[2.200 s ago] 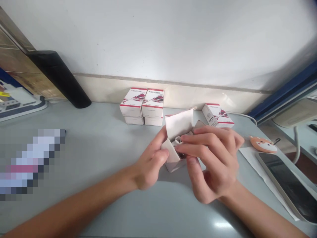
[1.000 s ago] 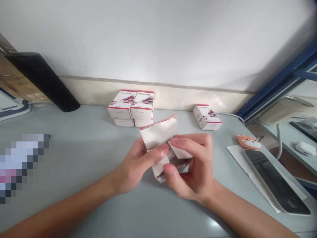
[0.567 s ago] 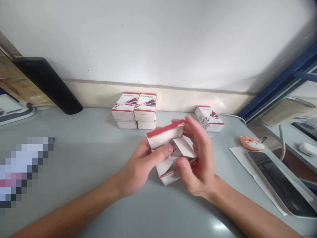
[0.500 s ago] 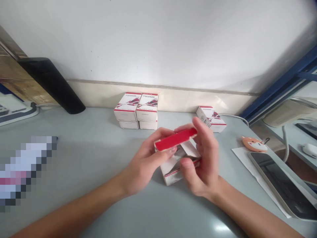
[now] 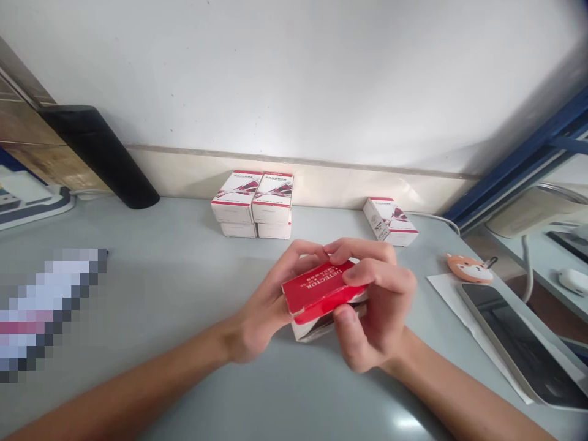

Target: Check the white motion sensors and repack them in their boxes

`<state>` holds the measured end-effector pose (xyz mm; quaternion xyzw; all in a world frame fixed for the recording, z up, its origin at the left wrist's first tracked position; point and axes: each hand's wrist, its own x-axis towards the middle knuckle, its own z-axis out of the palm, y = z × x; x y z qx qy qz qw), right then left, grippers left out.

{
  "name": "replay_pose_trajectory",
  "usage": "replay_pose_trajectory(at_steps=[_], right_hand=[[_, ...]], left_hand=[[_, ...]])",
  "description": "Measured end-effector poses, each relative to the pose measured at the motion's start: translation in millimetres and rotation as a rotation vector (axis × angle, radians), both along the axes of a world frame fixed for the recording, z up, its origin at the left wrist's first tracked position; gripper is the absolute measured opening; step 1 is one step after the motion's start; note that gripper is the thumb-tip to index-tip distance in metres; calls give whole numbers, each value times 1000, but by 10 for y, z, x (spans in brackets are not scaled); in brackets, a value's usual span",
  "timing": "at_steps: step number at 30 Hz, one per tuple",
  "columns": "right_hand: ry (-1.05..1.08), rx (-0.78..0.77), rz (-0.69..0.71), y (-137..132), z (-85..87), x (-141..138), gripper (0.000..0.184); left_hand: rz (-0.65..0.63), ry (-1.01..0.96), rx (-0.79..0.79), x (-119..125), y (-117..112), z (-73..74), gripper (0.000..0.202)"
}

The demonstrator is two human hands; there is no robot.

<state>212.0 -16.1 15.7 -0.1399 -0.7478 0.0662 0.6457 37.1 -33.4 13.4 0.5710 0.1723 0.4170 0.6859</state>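
Observation:
Between my two hands is a small cardboard box (image 5: 316,289), held just above the table. Its red top flap, printed "DETECTOR", lies folded over the opening, and a gap shows beneath the flap's near edge. My left hand (image 5: 266,306) wraps round the left side of the box, its thumb partly hidden by the flap. On the other side, my right hand (image 5: 379,300) grips the box with the fingers bent over the flap and the thumb at the near edge. What lies inside cannot be seen.
Stacked white-and-red boxes (image 5: 252,199) stand against the wall, and another such box (image 5: 390,222) lies to their right. A phone (image 5: 523,343) rests on white paper (image 5: 473,324) at the right, near an orange animal-face case (image 5: 469,268). A black cylinder (image 5: 103,159) leans at the back left.
The red flap has swung down over the box opening, so its printed outer face now shows. My right fingers have curled onto it, and my left thumb has slid back.

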Motion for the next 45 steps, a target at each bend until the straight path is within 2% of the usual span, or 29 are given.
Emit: replay_pose_trajectory(at_steps=[4,9,17,24,26,28,31,34,39,45], right_hand=[[4,2,3,-13,-5,-24,30],[56,-38,-13,-22,-37,-40,25],[34,-109,2,-127,-10,-54,22],[100,-132,-125,61,-138,74,17],[110,-117,-171,112,-152,98,14],[103,-122,-202,128,-149,102,12],[95,-110,-205,112,-143,90,12],[86,-99,-193,98,-152,87,13],[48,-109,-170,95,-177,105,16],[63,-119,-156,87,-174,96,15]], left_hand=[[-10,5,18,-9,7,-4,34],[54,54,23,17,-27,32,30],[64,41,48,1,-84,14,36],[23,117,248,5,-86,-43,55],[86,131,304,47,-88,-102,59],[244,153,415,88,-80,-161,69],[456,191,722,125,-42,-204,77],[475,212,891,128,2,-200,69],[494,232,862,109,27,-206,58],[494,219,890,117,37,-213,57]])
